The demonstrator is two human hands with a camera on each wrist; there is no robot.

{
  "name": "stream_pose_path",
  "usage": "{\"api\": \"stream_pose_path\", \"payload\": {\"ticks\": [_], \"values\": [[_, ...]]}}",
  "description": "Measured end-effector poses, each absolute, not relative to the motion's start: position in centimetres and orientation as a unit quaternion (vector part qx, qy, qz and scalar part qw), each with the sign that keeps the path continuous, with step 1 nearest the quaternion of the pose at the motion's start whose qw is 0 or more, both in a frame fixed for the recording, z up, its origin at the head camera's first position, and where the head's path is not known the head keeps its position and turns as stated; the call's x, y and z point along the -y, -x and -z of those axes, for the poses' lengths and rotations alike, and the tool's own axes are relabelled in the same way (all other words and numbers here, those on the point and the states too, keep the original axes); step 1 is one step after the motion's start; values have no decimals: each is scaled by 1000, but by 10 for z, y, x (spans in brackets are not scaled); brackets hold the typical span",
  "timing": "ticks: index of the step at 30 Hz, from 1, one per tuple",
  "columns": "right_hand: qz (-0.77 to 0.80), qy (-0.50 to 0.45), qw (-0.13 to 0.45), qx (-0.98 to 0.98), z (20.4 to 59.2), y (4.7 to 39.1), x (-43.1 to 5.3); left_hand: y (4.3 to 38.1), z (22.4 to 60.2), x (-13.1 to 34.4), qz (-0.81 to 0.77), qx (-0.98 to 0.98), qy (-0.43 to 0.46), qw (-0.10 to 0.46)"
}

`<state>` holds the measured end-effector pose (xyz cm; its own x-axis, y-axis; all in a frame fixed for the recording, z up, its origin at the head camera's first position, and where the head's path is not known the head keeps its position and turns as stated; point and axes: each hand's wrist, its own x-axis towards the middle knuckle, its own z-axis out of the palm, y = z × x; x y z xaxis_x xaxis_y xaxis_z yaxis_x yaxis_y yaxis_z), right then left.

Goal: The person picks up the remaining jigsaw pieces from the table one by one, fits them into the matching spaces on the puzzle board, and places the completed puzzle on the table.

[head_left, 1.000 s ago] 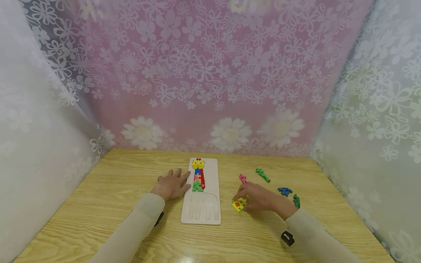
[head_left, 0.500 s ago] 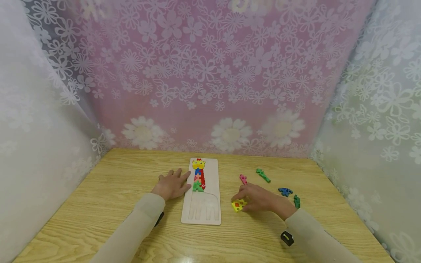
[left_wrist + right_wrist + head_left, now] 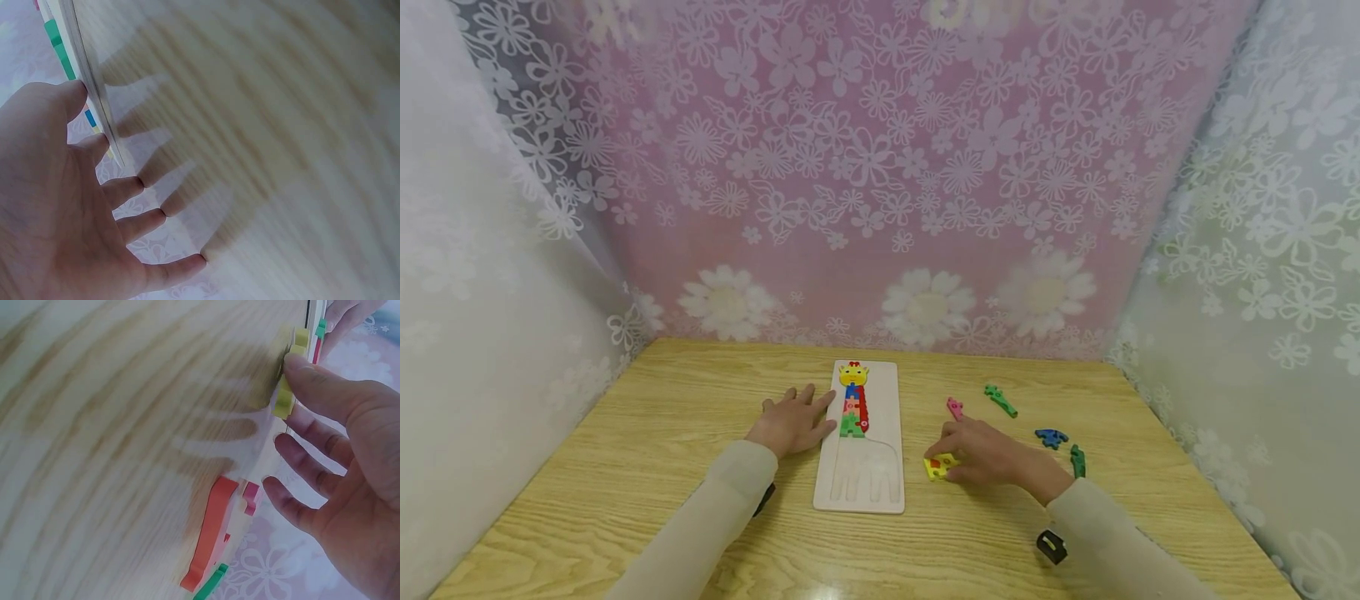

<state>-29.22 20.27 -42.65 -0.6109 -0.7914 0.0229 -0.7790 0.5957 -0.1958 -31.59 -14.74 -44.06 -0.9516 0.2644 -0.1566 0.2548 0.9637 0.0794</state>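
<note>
My right hand pinches a yellow puzzle piece with an orange patch between thumb and fingers, just right of the puzzle board. In the right wrist view the thumb lies against the edge of the yellow piece, low over the table. My left hand rests with spread fingers on the table, thumb and forefinger at the left edge of the pale puzzle board. On that board lie a yellow giraffe head and blue, pink, green and red neck pieces; the body and leg recess below is bare.
Loose pieces lie on the wooden table: a pink one, a long green one, a blue one and a dark green one. An orange-red piece shows in the right wrist view. Floral cloth hangs around the table.
My right hand has shifted slightly left, and the yellow puzzle piece has turned a little and slid left with it. The left hand and the board have stayed in place.
</note>
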Motion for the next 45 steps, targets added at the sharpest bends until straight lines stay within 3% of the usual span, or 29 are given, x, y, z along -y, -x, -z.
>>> {"api": "stream_pose_path", "payload": {"ticks": [8,19,45], "values": [[69,425,-26,-902,428,292,-197,316,440,147,-27,-988,-129,83],[79,434,-64,-895,429,297,-180,315,440,147,-29,-988,-129,83],[118,435,-61,-891,416,295,-141,314,440,147,-39,-988,-129,78]]}}
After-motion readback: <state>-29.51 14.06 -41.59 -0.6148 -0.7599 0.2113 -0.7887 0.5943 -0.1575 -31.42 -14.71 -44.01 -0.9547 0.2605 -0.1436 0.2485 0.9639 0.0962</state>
